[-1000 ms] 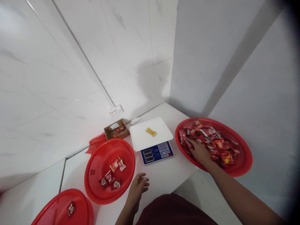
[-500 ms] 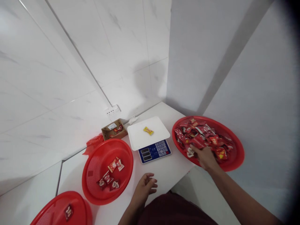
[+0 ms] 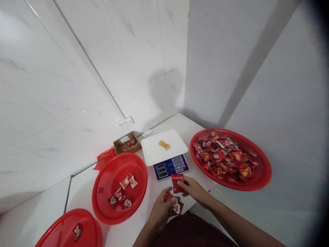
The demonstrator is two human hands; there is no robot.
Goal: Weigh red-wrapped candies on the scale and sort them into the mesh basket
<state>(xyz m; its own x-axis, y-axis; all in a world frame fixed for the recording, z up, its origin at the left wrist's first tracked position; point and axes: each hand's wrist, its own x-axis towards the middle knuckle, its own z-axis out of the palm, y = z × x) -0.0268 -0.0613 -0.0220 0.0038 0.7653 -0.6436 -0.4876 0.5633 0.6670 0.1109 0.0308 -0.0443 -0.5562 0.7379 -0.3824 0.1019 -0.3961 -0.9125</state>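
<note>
Close to my body, my left hand (image 3: pixel 162 207) is closed on a red wrapped candy (image 3: pixel 177 206) with white print. Beside it, my right hand (image 3: pixel 191 190) pinches a flat red candy packet (image 3: pixel 177 183) just in front of the scale's keypad. The two hands are nearly touching. Behind them stands a blue digital scale (image 3: pixel 171 167) with a white pan (image 3: pixel 154 151); a yellow wrapped candy (image 3: pixel 164 144) lies on the pan. To the right, a red basket (image 3: pixel 267 168) holds a heap of mostly red wrapped candies (image 3: pixel 226 156).
On the left, a red basket (image 3: pixel 140 164) contains several candies. Another red basket (image 3: pixel 96 231) at the lower left has one dark red candy (image 3: pixel 77 232). A cardboard box (image 3: pixel 127 143) and a red plastic bag (image 3: pixel 105 157) sit against the wall below a socket (image 3: pixel 125 122).
My right hand has left the candy heap and come to the front of the scale with a red packet. My left hand, formerly empty, now holds a red candy.
</note>
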